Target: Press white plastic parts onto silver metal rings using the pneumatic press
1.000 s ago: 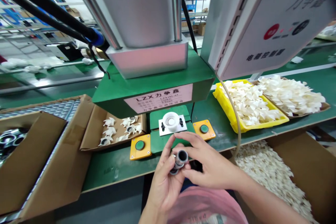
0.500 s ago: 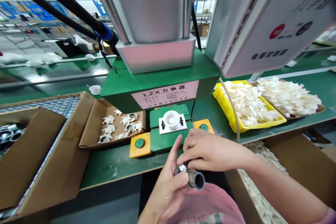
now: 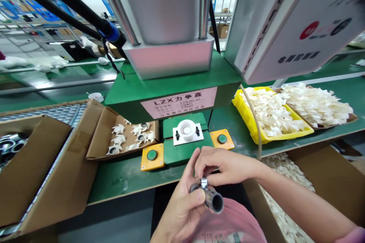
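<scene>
A dark grey tube (image 3: 214, 199) lies between the thumb and fingers of my left hand (image 3: 184, 201), its open end facing down and to the right. Beside my left thumb, a shiny metal ring (image 3: 204, 182) sits at the tube, touched by the curled fingers of my right hand (image 3: 221, 165). Some of the right fingertips are hidden. Both hands are in front of the green press, below its white round fixture (image 3: 186, 130).
Yellow button boxes (image 3: 156, 164) (image 3: 227, 144) flank the fixture. At left are a shallow carton (image 3: 94, 148) of white fan-like parts and a larger carton (image 3: 68, 167). A yellow tray (image 3: 248, 121) of white pieces stands right, below a control box (image 3: 288, 30).
My right hand has shifted slightly left, and the metal ring shows more clearly beside my left thumb. The tube's open end has dipped a little.
</scene>
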`<state>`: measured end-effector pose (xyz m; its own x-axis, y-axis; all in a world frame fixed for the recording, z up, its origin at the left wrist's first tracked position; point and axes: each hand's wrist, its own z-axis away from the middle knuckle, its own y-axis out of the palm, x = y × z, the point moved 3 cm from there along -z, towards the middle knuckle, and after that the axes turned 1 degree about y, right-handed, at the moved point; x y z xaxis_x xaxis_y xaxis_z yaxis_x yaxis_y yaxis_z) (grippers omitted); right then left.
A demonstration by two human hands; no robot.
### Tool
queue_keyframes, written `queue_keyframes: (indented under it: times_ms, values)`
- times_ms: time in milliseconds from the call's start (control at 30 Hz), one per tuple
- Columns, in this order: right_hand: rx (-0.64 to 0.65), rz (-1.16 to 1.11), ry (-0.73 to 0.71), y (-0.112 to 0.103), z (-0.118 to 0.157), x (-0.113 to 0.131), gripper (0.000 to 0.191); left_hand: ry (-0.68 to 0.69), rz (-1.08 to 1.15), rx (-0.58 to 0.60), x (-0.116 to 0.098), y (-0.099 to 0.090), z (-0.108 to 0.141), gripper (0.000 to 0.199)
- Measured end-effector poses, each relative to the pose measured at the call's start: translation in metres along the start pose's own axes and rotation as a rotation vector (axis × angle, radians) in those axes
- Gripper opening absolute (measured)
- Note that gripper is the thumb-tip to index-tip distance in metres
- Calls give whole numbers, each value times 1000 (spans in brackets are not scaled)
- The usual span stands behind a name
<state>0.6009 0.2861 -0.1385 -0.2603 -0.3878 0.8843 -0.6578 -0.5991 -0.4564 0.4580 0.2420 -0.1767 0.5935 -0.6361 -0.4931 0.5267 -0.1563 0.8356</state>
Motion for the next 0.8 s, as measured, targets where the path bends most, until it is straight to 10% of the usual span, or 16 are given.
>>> queue_keyframes:
  times_ms: [233,567,800]
  values:
    - [-633,-274,263,-9,12,-18,26,-2,37,-164,-8,-7,-4,58]
    - [-721,-546,238,8,3,-10,20,129,13,-529,-5,-22,-14,19]
    - [-739,-45,143,20,0,2,25,192,29,-552,-7,-18,-16,17]
